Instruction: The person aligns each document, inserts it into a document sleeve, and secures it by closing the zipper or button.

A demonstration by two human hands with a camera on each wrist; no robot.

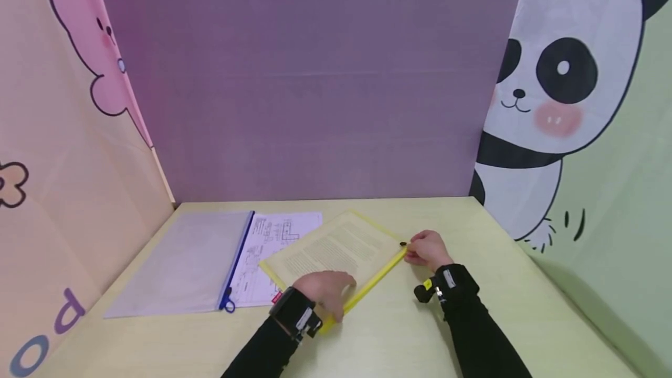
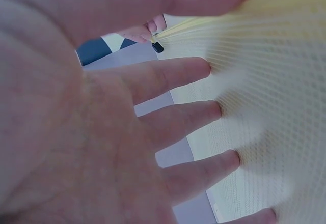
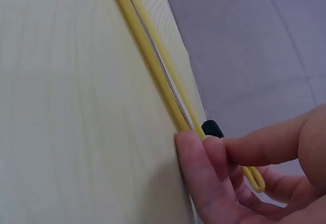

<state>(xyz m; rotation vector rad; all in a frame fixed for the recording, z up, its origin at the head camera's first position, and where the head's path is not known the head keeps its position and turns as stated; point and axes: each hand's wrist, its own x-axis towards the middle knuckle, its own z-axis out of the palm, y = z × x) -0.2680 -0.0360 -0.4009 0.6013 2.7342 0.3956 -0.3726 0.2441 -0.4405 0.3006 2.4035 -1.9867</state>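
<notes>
A yellow-edged mesh zip pouch (image 1: 336,244) lies aslant on the table, with a printed sheet showing through it. My left hand (image 1: 328,290) rests on its near end. In the left wrist view the fingers (image 2: 178,76) are spread and fairly straight, their tips pressing the mesh, with the thumb along the yellow edge. At the far right corner my right hand (image 1: 427,249) pinches the end of the yellow zip edge (image 3: 153,56) between thumb and fingers. A black zip pull (image 3: 211,128) sits beside those fingertips, and a yellow cord loop (image 3: 254,178) hangs below them.
A translucent pouch with a blue zip (image 1: 236,261) lies on the left of the table (image 1: 504,284). Along its right side is a white sheet with drawings (image 1: 278,235), partly covered by the yellow pouch. A purple backdrop (image 1: 325,86) and printed side panels surround the table.
</notes>
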